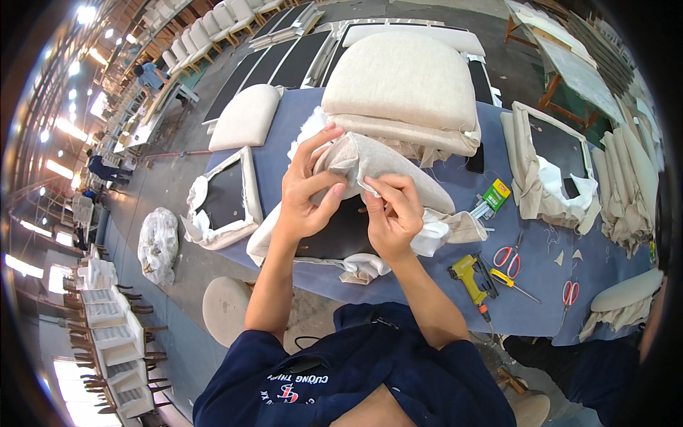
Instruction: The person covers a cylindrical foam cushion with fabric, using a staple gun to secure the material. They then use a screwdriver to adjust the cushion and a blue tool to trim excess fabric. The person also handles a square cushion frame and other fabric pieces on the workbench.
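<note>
In front of me an upholstered chair panel [416, 171] in beige fabric lies tilted on the blue-covered table, with its black underside [334, 235] facing me. My right hand [393, 213] pinches the edge of its fabric cover between thumb and fingertips. On the other side of the same corner, my left hand [307, 188] has its fingers curled over the beige fabric, thumb and forefinger close together. White padding [430, 236] shows by the panel's right end. Behind it rests a stack of finished beige cushions [402, 78].
Right of the panel lie a green-and-yellow box [492, 198], a yellow-green staple gun [469, 279], red-handled scissors [508, 260], a yellow-handled screwdriver [514, 285] and red-handled snips [569, 293]. More panels lie left [231, 199] and right [551, 164]. A person's dark-clothed leg [590, 370] is at lower right.
</note>
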Demonstrator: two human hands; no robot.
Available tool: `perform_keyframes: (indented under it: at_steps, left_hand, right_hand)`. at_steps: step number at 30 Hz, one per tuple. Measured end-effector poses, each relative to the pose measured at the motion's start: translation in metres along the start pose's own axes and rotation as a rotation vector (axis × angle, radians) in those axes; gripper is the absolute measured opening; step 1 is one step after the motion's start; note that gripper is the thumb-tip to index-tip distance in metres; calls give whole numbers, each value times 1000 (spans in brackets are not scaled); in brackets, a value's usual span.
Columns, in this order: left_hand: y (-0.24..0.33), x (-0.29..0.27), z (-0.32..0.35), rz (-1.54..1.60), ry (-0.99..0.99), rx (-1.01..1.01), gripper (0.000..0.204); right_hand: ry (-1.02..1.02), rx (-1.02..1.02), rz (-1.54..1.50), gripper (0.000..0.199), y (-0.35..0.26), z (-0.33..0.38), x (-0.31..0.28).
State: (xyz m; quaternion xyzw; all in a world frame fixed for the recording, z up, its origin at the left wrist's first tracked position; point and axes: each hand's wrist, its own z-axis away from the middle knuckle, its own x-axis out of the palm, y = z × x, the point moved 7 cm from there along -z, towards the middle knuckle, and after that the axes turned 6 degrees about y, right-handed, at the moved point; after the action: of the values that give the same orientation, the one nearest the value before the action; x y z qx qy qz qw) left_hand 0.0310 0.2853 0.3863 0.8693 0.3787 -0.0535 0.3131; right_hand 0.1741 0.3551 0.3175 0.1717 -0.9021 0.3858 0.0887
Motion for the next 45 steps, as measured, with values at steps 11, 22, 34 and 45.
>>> perform_keyframes:
  at_steps: [11,22,34,45]
  left_hand:
    - [11,6,-5,-99,-85,-81,37]
    - [6,2,-4,-56,-78,-269,19]
    - [17,-5,13,-322,53,-54,18]
    - [7,-1,31,-383,123,-306,31]
  right_hand:
    - [-60,-221,101,29,-22,0,7]
    - [-183,-245,163,27,-25,2,8]
    - [-578,71,324,84,35,-38,2]
    - [-459,-50,419,82,24,-33,-3]
